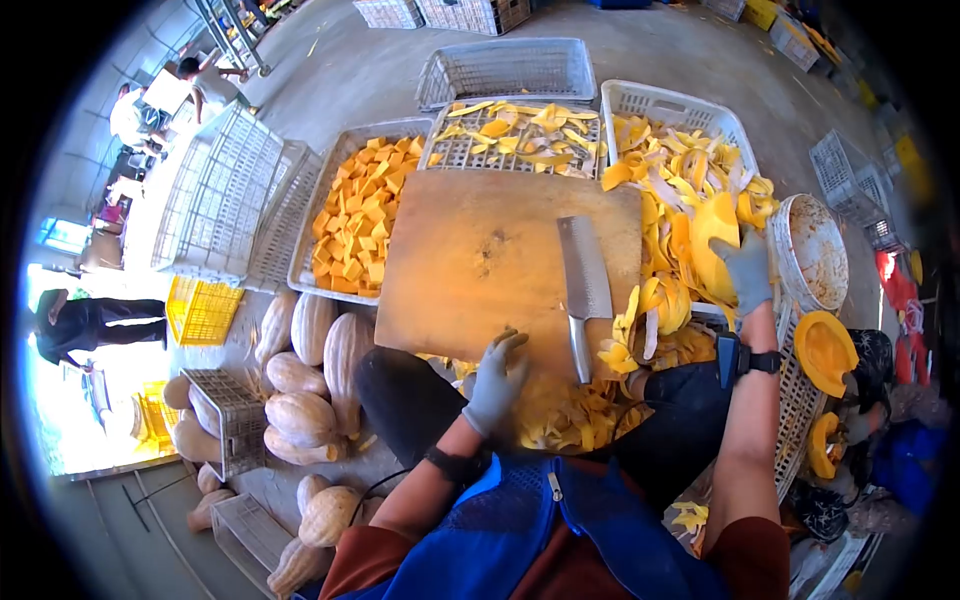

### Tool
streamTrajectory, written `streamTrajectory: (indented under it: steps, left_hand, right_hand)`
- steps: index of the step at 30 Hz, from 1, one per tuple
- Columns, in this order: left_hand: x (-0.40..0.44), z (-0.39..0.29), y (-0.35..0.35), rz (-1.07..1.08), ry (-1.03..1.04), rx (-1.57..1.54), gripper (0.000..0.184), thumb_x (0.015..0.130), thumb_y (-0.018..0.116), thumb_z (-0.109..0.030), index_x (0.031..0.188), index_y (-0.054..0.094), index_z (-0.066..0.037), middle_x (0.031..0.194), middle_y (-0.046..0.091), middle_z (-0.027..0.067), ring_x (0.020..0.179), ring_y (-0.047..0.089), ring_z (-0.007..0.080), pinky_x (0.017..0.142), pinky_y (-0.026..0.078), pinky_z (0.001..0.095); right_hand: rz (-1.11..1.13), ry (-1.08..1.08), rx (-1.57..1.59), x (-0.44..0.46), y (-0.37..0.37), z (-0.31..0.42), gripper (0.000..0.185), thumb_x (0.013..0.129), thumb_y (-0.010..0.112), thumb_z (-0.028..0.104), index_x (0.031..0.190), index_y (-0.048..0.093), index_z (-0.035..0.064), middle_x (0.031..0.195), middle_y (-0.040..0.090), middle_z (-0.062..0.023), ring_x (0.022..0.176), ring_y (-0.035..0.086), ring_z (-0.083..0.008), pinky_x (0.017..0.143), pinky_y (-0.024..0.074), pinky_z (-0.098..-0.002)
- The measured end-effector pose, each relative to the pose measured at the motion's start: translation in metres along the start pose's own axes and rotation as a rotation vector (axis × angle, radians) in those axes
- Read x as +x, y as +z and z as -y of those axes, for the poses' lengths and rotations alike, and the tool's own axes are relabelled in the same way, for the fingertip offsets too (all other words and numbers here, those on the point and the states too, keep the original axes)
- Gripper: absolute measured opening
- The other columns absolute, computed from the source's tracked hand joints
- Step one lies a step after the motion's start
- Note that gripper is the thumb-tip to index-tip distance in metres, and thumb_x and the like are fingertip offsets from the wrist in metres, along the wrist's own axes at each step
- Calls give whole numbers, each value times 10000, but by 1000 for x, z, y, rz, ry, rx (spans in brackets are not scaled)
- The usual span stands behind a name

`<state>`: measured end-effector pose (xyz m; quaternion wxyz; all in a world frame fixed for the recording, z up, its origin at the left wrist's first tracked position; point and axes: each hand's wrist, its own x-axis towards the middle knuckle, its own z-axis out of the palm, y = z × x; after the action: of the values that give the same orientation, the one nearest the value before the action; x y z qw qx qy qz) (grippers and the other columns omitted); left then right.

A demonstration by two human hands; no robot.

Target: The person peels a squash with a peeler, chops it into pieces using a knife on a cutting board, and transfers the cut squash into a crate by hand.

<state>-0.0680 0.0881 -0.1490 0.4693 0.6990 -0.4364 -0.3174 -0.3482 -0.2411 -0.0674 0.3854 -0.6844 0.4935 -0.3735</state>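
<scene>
My right hand (745, 272), in a grey glove, grips a peeled orange pumpkin piece (712, 240) above the peel-filled crate on the right. My left hand (497, 382), also gloved, hovers by the front edge of the wooden cutting board (470, 260) with its fingers loosely apart and nothing in them. On the board's right side lies a cleaver (586, 270), its handle pointing towards me. Long strips of pumpkin peel (680, 165) heap up around the right hand. More peel (560, 410) lies between my knees, below the board.
A crate of orange pumpkin cubes (360, 215) stands left of the board. Behind it are a peel-strewn crate (515, 140) and another crate (505, 72). Whole pumpkins (300, 420) lie on the floor at left. A round bucket (812, 250) and cut pumpkin (825, 352) are at right. Other people (100, 325) stand at far left.
</scene>
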Motion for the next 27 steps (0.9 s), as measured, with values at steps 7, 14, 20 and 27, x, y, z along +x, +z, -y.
streamTrajectory:
  steps: [7,14,20,27]
  left_hand:
    - [39,-36,-19,118,-198,-496,413,944,574,-213,1301,511,-16,1250,562,81,1071,563,170,934,434,278]
    - [82,-34,-65,-143,-354,-653,615,957,523,-383,1484,247,-226,1454,341,92,1224,458,245,927,433,408]
    - [86,-11,-66,-291,-256,-614,857,880,622,-448,1508,120,-149,1485,224,175,1299,354,300,1017,367,421]
    - [84,10,-43,-377,-169,-77,906,855,670,-414,1501,134,-73,1497,123,297,1371,237,387,1111,248,401]
  right_hand:
    - [199,-79,585,-24,88,176,376,828,696,213,1101,601,-27,982,662,-74,834,628,-146,753,506,-277]
    - [174,12,1015,-91,230,127,340,859,675,151,1134,586,-29,1007,662,-70,844,619,-137,775,503,-265]
    - [530,343,710,-185,234,73,375,823,684,123,1154,571,-13,1012,654,-84,855,621,-173,729,517,-313]
    - [243,-153,-616,-205,175,55,568,716,724,200,1237,531,86,997,568,-193,906,590,-377,782,505,-412]
